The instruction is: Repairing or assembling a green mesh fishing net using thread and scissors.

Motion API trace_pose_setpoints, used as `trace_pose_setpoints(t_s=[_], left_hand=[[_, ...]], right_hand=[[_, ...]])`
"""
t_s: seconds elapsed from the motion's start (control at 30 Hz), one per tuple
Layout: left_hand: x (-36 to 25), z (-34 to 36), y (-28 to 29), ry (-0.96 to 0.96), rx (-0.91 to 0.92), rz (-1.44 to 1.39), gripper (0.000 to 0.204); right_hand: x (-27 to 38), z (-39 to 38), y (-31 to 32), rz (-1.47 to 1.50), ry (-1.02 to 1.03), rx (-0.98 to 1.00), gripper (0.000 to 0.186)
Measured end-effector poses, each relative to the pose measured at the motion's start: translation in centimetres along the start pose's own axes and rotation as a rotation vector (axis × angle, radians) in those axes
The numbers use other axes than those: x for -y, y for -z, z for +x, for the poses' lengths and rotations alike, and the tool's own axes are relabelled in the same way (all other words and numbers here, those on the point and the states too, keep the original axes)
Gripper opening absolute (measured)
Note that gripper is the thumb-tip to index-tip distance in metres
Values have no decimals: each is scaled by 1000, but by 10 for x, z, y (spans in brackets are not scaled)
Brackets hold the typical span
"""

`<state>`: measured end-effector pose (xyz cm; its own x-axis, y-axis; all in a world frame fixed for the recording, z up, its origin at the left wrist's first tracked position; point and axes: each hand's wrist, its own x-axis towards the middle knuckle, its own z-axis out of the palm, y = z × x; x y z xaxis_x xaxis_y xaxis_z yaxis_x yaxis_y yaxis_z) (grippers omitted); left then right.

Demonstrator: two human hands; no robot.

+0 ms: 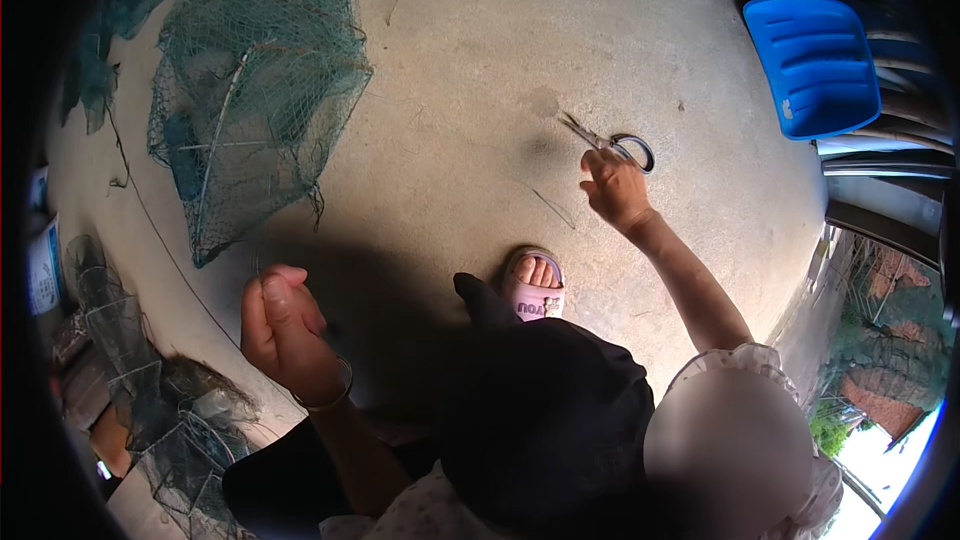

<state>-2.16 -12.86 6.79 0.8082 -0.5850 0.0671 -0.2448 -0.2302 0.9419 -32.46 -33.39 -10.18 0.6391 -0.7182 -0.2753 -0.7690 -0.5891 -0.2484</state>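
Note:
My right hand (615, 185) holds black-handled scissors (625, 148) over the floor, the metal blades angled toward the upper left. My left hand (285, 325), with a bangle at the wrist, is pinched closed near my lap, with a fine line (258, 261) rising from it toward a green mesh net trap (260, 120) on a frame at the upper left. Where that line ends is too faint to tell. My foot in a lilac slide sandal (535, 292) rests on the floor between my hands.
The pale concrete floor (480, 50) carries stray strands. More dark netting (125, 330) and a long cord lie at the left. A blue plastic scoop (810, 65) stands by poles at the upper right. Beyond an edge at the lower right are rubble and greenery.

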Motion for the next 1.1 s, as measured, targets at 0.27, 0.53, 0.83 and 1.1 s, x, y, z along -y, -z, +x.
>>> trace_pose_setpoints(t_s=[0.27,0.53,0.83,1.1], left_hand=[[4,1,1,10,-4,-67,27],[6,1,5,7,-12,-160,26],[7,6,-2,-5,-19,-173,27],[15,5,2,92,146,-195,21]], right_hand=[[30,-10,-47,111,-204,202,13],[28,0,-41,52,-138,276,16],[-6,-9,-5,1008,-464,61,9],[-115,12,-33,227,-495,-84,24]])
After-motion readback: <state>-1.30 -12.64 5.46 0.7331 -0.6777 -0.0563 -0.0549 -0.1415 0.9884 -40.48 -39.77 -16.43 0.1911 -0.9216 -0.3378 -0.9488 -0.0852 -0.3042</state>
